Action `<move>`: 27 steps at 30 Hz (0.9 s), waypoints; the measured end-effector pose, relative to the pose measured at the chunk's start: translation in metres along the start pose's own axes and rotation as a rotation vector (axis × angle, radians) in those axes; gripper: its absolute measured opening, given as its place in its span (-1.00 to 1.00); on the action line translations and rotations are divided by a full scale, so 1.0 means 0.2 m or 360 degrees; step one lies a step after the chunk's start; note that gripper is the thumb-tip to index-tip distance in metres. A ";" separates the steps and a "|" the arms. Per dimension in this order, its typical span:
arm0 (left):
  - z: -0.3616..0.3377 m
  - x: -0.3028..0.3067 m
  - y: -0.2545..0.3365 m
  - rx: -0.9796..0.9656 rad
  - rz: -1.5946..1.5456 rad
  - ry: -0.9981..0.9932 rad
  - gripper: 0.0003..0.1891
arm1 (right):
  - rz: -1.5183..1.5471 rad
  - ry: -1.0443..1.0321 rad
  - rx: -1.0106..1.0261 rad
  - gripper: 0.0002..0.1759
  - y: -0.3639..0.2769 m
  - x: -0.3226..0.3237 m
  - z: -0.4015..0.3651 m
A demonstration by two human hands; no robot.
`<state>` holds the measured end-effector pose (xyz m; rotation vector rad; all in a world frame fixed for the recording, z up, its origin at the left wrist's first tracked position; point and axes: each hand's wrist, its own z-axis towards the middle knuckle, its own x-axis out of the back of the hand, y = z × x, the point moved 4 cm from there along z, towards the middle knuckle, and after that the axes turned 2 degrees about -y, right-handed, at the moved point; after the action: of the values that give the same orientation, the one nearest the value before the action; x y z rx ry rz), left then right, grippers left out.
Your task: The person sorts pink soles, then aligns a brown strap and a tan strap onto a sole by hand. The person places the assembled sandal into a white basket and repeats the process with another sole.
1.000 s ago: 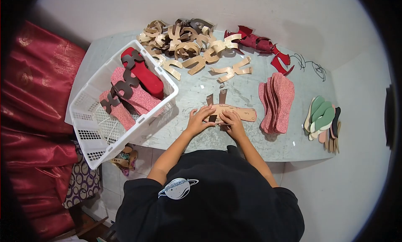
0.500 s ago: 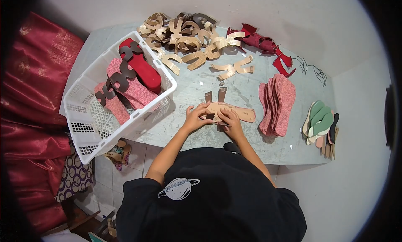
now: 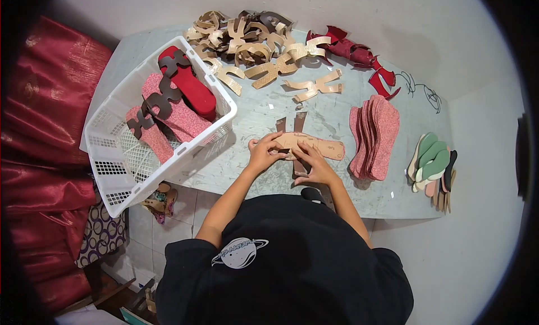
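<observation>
A tan shoe sole (image 3: pixel 331 150) lies flat on the table before me, pen marks on its face. Under it runs a dark brown strap (image 3: pixel 300 121), its ends sticking out at the far and near sides. My left hand (image 3: pixel 264 153) is at the sole's left end, fingers and thumb closed on a near strap end folded onto the sole. My right hand (image 3: pixel 315 166) rests its fingertips on the middle of the sole. Its thumb is spread away below, near the other strap end (image 3: pixel 300 167).
A white basket (image 3: pixel 229 114) at left holds red and pink sandals with brown straps. Tan and brown straps (image 3: pixel 269 69) are heaped at the back, beside dark red straps (image 3: pixel 355 54). Pink soles (image 3: pixel 384 137) are stacked at right, near green, white and black soles (image 3: pixel 433 162).
My right hand has opened out, its thumb moving down and away from the fingers on the sole. My left hand stays at the sole's left end. The view has shifted slightly.
</observation>
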<state>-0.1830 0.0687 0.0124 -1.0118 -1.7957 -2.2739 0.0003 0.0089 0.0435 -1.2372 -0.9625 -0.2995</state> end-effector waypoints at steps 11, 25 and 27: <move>0.01 0.03 0.05 0.0029 0.0165 -0.0050 -0.68 | -0.0103 -0.0544 -0.0178 0.33 -0.01 -0.01 -0.01; 0.04 0.03 0.06 0.0225 0.0151 0.0048 -0.06 | -0.0188 0.0083 -0.0466 0.29 0.01 0.00 0.12; 0.05 0.01 0.07 0.0273 0.0159 0.0018 0.01 | -0.0249 0.0116 -0.0511 0.38 0.03 -0.05 0.14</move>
<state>-0.1739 0.0747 0.0276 -1.0312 -1.8534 -2.0250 -0.0143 0.0329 0.0333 -1.4326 -0.9750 -0.6378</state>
